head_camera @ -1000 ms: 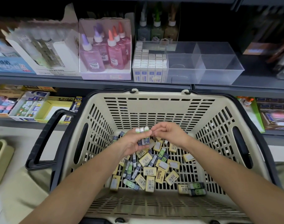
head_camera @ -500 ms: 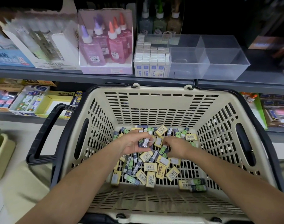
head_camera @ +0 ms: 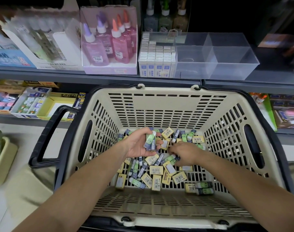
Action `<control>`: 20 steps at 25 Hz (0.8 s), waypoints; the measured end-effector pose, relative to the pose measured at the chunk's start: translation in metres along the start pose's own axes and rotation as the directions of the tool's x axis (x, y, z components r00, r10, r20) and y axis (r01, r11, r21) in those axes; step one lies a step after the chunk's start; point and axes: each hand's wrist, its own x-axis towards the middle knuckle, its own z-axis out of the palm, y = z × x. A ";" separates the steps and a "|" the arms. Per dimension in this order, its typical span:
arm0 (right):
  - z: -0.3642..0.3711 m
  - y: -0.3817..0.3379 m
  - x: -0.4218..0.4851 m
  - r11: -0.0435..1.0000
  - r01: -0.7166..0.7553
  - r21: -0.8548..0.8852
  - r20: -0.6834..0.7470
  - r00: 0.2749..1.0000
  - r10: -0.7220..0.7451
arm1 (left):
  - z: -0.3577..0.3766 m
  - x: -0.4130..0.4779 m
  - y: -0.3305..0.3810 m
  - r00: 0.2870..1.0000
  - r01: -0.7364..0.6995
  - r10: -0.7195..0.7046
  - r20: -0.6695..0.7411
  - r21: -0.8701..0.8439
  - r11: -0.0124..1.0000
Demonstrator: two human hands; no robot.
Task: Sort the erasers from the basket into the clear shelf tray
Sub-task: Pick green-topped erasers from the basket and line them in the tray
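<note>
Our right hand (head_camera: 183, 154) has dropped back into the basket's (head_camera: 164, 113) pile at center frame, fingers over a green eraser (head_camera: 170, 159), grip unclear. Our left hand (head_camera: 139, 145) still clutches its eraser bundle (head_camera: 150, 141); the clear shelf tray (head_camera: 235, 67), upper right, awaits this batch.

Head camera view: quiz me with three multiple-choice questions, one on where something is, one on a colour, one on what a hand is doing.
1. Where in the clear plastic shelf tray do the white boxed erasers stand?
A. left end
B. middle
C. right end

2. What colour are the walls of the slotted plastic basket?
A. red
B. cream
C. blue

3. What is the left hand doing?
A. gripping the basket handle
B. lying flat and empty
C. holding green-and-purple wrapped erasers

Answers:
1 A, the boxes pack the tray's left end only.
2 B, the walls are plainly cream.
3 C, its fingers curl round a small bunch above the pile.
</note>
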 end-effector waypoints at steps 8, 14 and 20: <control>-0.045 0.003 -0.009 0.867 -0.036 0.497 0.019 0.999 0.030 | -0.003 0.010 -0.005 0.927 -0.028 0.095 -0.362 0.187 0.982; -0.075 -0.015 -0.012 0.564 0.047 0.824 -0.026 0.999 -0.044 | 0.007 0.003 -0.002 0.968 0.075 -0.020 -0.251 0.210 0.975; -0.080 -0.009 -0.015 0.526 0.017 0.851 -0.047 0.998 0.045 | 0.012 0.002 0.000 0.982 0.018 0.022 -0.186 0.213 0.977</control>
